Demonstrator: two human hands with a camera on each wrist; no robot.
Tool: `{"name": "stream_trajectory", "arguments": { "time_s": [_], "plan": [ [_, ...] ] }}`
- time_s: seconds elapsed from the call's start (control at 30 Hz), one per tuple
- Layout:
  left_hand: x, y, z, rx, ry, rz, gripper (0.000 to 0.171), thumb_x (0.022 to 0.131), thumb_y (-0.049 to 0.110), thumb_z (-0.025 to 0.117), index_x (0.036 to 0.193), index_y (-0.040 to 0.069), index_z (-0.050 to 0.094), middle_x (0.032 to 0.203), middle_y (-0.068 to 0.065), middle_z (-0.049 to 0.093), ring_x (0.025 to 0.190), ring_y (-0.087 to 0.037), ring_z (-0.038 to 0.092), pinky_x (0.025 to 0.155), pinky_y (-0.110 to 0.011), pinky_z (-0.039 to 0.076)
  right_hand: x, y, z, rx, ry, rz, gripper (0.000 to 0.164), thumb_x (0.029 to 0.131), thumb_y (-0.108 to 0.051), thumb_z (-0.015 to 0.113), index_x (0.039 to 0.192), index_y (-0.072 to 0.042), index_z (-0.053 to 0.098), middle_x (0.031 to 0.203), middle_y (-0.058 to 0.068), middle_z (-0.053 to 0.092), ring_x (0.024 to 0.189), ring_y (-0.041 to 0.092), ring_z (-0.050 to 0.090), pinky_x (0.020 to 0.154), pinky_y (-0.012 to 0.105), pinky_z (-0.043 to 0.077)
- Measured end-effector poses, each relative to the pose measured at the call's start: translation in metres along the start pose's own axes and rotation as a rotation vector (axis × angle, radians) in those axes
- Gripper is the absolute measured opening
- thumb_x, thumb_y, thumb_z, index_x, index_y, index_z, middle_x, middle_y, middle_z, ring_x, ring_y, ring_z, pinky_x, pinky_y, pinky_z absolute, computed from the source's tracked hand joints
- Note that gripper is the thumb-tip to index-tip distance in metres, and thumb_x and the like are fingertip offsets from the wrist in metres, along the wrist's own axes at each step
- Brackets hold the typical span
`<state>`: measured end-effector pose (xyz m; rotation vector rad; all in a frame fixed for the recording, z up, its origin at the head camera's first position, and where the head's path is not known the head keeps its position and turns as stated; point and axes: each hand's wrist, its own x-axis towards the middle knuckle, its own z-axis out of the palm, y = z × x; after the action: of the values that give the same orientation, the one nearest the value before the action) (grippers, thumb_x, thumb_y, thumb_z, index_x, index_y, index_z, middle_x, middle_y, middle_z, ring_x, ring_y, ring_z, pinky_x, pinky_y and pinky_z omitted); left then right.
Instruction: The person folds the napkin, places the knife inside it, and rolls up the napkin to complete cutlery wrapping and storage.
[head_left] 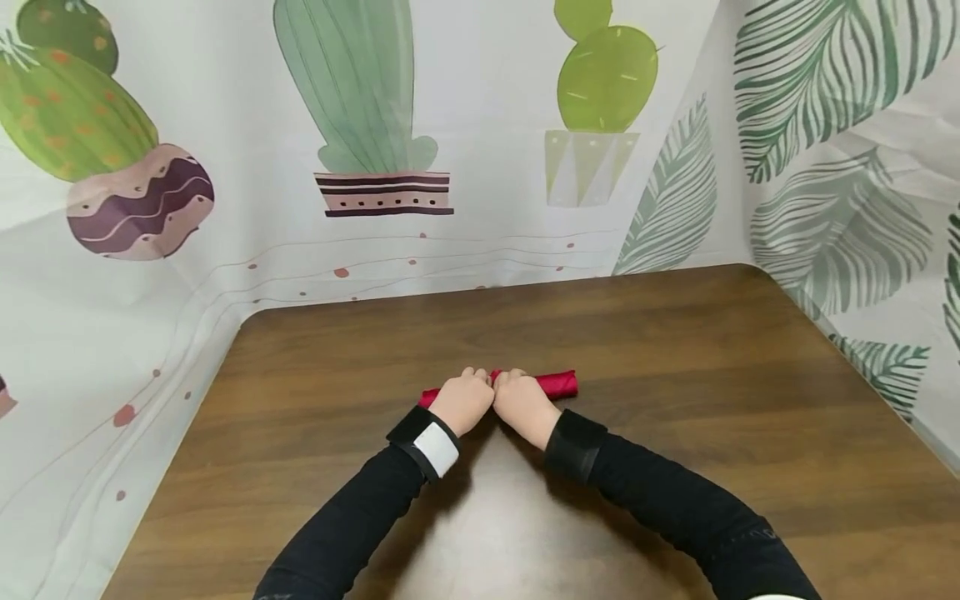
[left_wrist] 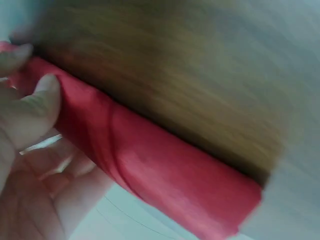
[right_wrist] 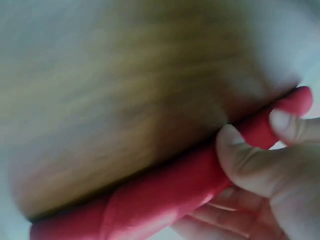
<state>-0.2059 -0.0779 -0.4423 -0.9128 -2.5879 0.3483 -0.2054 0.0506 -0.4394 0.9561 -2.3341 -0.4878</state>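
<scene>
A roll of smooth red cloth (head_left: 557, 384) lies crosswise over the table, its two ends showing past the hands. My left hand (head_left: 462, 400) grips it left of its middle. Right beside it, my right hand (head_left: 523, 407) grips the same roll, and the two hands meet or nearly meet. In the left wrist view the left thumb (left_wrist: 42, 107) presses on the red roll (left_wrist: 165, 155), with fingers beneath it. The right wrist view likewise has the right thumb (right_wrist: 237, 152) on the roll (right_wrist: 165, 192) and fingers curled under. A slanting fold line crosses the cloth.
The brown wooden table (head_left: 645, 333) extends around the hands on all sides. Behind it and along its sides hangs a white sheet (head_left: 495, 100) printed with cacti and leaves. Both wrists wear black bands (head_left: 576, 446).
</scene>
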Motion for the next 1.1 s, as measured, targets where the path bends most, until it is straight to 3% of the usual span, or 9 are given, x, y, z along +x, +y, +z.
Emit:
{"name": "stream_trajectory", "arguments": {
  "time_s": [0.2, 0.33, 0.5, 0.67, 0.77, 0.83, 0.93, 1.0, 1.1],
  "plan": [
    [-0.002, 0.008, -0.001, 0.052, 0.077, -0.010, 0.007, 0.076, 0.004, 0.062, 0.071, 0.006, 0.066, 0.069, -0.008, 0.049, 0.065, -0.020, 0.046, 0.041, -0.028, 0.046, 0.004, 0.012, 0.003, 0.119, -0.095, -0.065, 0.019, 0.080, -0.011, 0.059, 0.062, -0.012, 0.057, 0.058, 0.001, 0.051, 0.053, 0.014, 0.049, 0.050, 0.023, 0.044],
    [0.003, 0.002, 0.002, 0.035, 0.063, 0.049, 0.009, 0.074, 0.004, 0.063, 0.067, 0.009, 0.066, 0.067, -0.007, 0.051, 0.062, -0.019, 0.048, 0.044, -0.028, 0.046, 0.001, 0.015, 0.000, 0.139, -0.110, -0.066, 0.021, 0.080, -0.011, 0.061, 0.060, -0.012, 0.056, 0.055, 0.002, 0.050, 0.051, 0.014, 0.049, 0.049, 0.023, 0.044],
    [0.010, -0.014, 0.002, -0.132, -0.101, 0.149, 0.007, 0.070, 0.010, 0.068, 0.066, 0.009, 0.063, 0.068, -0.004, 0.056, 0.064, -0.020, 0.055, 0.056, -0.030, 0.048, -0.001, 0.018, -0.002, 0.171, -0.143, -0.085, 0.018, 0.078, -0.010, 0.062, 0.061, -0.012, 0.057, 0.057, 0.002, 0.053, 0.052, 0.015, 0.051, 0.048, 0.024, 0.045],
    [0.018, -0.029, -0.001, -0.363, -0.242, 0.154, 0.011, 0.076, 0.011, 0.066, 0.081, 0.006, 0.058, 0.076, -0.005, 0.058, 0.071, -0.018, 0.057, 0.065, -0.031, 0.046, 0.012, 0.036, -0.001, 0.350, -0.404, -0.091, 0.006, 0.080, -0.014, 0.064, 0.075, -0.011, 0.065, 0.082, 0.005, 0.063, 0.068, 0.019, 0.059, 0.060, 0.031, 0.049],
    [0.023, -0.033, -0.002, -0.435, -0.295, 0.127, 0.013, 0.079, 0.009, 0.062, 0.091, 0.006, 0.060, 0.081, -0.005, 0.060, 0.073, -0.016, 0.056, 0.067, -0.029, 0.045, 0.017, 0.044, 0.002, 0.450, -0.478, -0.068, 0.011, 0.079, -0.018, 0.066, 0.083, -0.007, 0.065, 0.087, 0.008, 0.063, 0.073, 0.020, 0.060, 0.063, 0.031, 0.049],
    [0.025, -0.035, -0.004, -0.459, -0.333, 0.080, 0.013, 0.081, 0.008, 0.061, 0.094, 0.008, 0.061, 0.082, -0.004, 0.061, 0.072, -0.015, 0.055, 0.067, -0.029, 0.045, 0.018, 0.045, 0.004, 0.474, -0.448, -0.043, 0.011, 0.079, -0.016, 0.066, 0.083, -0.006, 0.062, 0.081, 0.007, 0.062, 0.071, 0.020, 0.060, 0.061, 0.031, 0.049],
    [0.028, -0.036, -0.007, -0.459, -0.378, -0.009, 0.013, 0.082, 0.008, 0.059, 0.095, 0.011, 0.060, 0.080, -0.001, 0.061, 0.069, -0.014, 0.055, 0.066, -0.029, 0.044, 0.016, 0.042, 0.006, 0.417, -0.350, -0.011, 0.008, 0.079, -0.014, 0.066, 0.080, -0.008, 0.060, 0.071, 0.004, 0.061, 0.067, 0.018, 0.058, 0.058, 0.030, 0.048],
    [0.029, -0.036, -0.008, -0.438, -0.397, -0.045, 0.011, 0.082, 0.008, 0.058, 0.093, 0.011, 0.059, 0.079, -0.001, 0.062, 0.069, -0.015, 0.056, 0.065, -0.030, 0.045, 0.013, 0.037, 0.006, 0.304, -0.274, -0.013, 0.006, 0.079, -0.014, 0.065, 0.078, -0.009, 0.063, 0.069, 0.004, 0.060, 0.066, 0.019, 0.054, 0.054, 0.030, 0.048],
    [0.032, -0.036, -0.007, -0.395, -0.414, -0.050, 0.012, 0.082, 0.006, 0.056, 0.093, 0.010, 0.060, 0.080, -0.002, 0.062, 0.074, -0.016, 0.058, 0.066, -0.031, 0.047, 0.009, 0.030, 0.005, 0.127, -0.198, -0.022, 0.020, 0.077, -0.027, 0.067, 0.080, -0.008, 0.067, 0.072, 0.005, 0.057, 0.067, 0.018, 0.049, 0.049, 0.028, 0.048]
  ]
}}
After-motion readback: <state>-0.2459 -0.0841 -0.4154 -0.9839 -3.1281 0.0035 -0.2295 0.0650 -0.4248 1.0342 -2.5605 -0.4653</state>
